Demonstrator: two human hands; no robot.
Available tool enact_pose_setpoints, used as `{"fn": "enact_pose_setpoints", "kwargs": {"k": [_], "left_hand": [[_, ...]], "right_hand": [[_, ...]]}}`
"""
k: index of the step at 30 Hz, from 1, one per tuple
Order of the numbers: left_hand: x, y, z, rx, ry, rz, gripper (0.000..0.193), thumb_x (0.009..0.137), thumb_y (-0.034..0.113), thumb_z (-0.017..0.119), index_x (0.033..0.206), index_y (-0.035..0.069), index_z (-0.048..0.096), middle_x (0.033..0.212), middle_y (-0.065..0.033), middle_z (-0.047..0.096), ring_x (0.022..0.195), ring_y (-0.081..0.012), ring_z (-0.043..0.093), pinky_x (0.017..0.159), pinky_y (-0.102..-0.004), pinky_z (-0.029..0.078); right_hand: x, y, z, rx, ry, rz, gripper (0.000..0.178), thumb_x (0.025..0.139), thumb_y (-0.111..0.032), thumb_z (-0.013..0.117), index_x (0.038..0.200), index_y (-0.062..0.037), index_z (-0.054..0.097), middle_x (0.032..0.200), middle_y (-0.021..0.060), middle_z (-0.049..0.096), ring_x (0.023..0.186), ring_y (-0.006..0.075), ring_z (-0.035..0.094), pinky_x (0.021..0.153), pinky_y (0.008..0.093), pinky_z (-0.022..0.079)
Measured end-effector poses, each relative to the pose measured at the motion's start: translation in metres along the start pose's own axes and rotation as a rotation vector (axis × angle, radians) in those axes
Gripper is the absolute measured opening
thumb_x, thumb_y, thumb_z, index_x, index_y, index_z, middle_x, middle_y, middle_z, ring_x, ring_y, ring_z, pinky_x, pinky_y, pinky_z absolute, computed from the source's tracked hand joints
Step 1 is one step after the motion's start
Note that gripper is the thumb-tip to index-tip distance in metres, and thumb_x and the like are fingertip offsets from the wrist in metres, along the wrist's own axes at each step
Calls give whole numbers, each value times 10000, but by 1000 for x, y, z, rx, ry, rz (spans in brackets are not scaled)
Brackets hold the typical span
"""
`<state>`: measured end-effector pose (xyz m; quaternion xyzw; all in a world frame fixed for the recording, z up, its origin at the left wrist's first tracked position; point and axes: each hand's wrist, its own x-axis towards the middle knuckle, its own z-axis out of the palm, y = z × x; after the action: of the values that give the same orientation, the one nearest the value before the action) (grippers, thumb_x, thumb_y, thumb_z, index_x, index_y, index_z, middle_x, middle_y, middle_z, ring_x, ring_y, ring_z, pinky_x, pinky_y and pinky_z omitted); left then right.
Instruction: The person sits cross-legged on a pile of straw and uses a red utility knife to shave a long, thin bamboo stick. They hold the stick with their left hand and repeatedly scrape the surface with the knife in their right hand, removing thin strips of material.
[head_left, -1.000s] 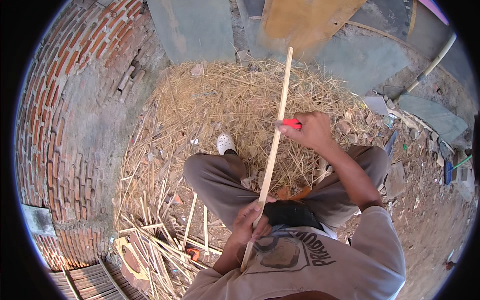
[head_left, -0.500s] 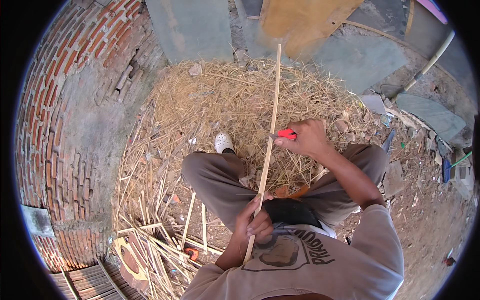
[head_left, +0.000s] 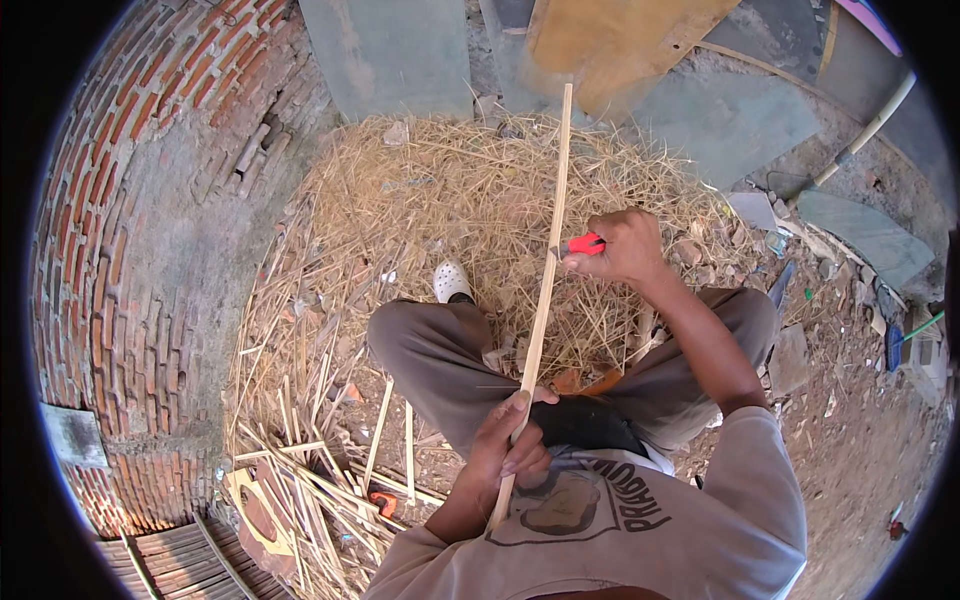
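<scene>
A seated person, legs bent and knees spread wide, holds a long, pale wooden strip (head_left: 543, 325) that runs from near the waist, up between the knees and out over a heap of straw-coloured shavings (head_left: 430, 210). The left hand (head_left: 512, 440) keeps its grip closed around the strip's lower part, fingers wrapped over the wood just in front of a grey-beige T-shirt (head_left: 660, 520) with a dark printed design. The right hand (head_left: 625, 248), farther up the strip, has its grip pinched on a red-handled knife (head_left: 585, 245), whose short grey blade sits at the strip's right edge, above the middle of its length. The strip leans slightly, its far end to the right of its near end.

A dark pad (head_left: 595, 425) lies across the lap, over brown trousers (head_left: 425, 355), and a white perforated clog (head_left: 450, 283) shows beyond the left knee. At lower left, loose wooden strips (head_left: 330, 490) lie in a criss-cross pile, with an orange-and-black tool (head_left: 384, 503) among them. A weathered brick wall (head_left: 110, 270) rises along the left side. Beyond the shavings stand grey-green panels (head_left: 385, 60) and a tan board (head_left: 610, 45); a pale pipe (head_left: 880, 125) slants at upper right, above scattered rubble (head_left: 790, 360) on the earthen ground.
</scene>
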<state>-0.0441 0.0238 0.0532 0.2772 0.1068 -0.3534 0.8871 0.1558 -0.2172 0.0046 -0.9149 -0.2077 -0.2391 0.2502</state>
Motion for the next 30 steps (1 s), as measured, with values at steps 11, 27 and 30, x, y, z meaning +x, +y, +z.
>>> {"fn": "enact_pose_setpoints", "kwargs": {"k": [11, 27, 30], "left_hand": [[-14, -6, -2, 82, -34, -64, 381, 1043, 329, 353, 1232, 21, 476, 417, 32, 305, 324, -60, 231, 383, -233, 238], [-32, -7, 0, 424, -98, -232, 388, 1045, 302, 361, 1237, -7, 497, 434, 39, 309, 349, -50, 252, 409, -220, 255], [-36, -6, 1, 275, 13, -191, 386, 1044, 295, 367, 1246, -9, 493, 438, 38, 309, 349, -50, 267, 408, -221, 259]], "right_hand": [[23, 44, -15, -86, 39, 286, 660, 767, -719, 555, 647, -75, 633, 504, 130, 543, 511, 346, 580, 510, 441, 447], [45, 122, -49, -77, 208, 1027, 821, 815, -787, 400, 794, -29, 716, 743, 210, 664, 757, 368, 657, 710, 435, 495], [36, 128, -56, 149, 242, 985, 805, 844, -752, 424, 613, 3, 580, 597, 149, 563, 596, 276, 550, 604, 402, 440]]}}
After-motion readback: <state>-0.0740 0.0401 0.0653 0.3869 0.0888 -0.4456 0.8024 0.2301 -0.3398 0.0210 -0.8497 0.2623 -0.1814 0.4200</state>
